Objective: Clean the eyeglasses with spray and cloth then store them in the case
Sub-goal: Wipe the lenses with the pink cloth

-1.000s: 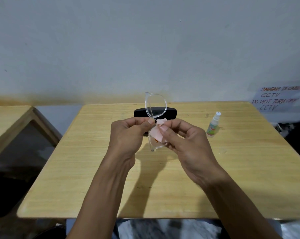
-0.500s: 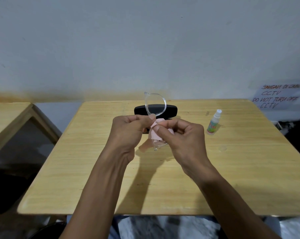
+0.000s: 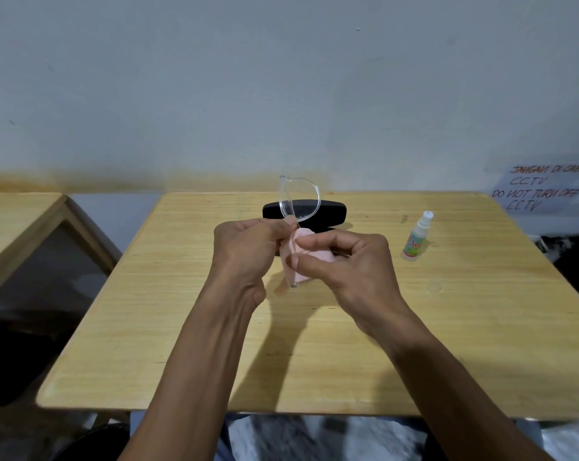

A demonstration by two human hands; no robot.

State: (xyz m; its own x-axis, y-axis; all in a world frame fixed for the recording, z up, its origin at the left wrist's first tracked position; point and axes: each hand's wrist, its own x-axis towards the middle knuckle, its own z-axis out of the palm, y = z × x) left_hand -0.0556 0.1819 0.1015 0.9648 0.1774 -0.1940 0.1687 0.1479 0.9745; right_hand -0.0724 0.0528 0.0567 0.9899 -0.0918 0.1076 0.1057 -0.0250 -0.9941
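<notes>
right hand (image 3: 348, 261) shifted outward along the lower lens, pink cloth (image 3: 301, 257) now bunched wider under its fingers

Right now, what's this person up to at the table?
They are cleaning clear-framed eyeglasses. The left hand holds the glasses up on end, while the right hand pinches a pink cloth round the lower lens. A black case and a small spray bottle stand on the wooden table.

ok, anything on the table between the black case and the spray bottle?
No. In the head view, only bare table lies between the black case and the spray bottle.
</notes>
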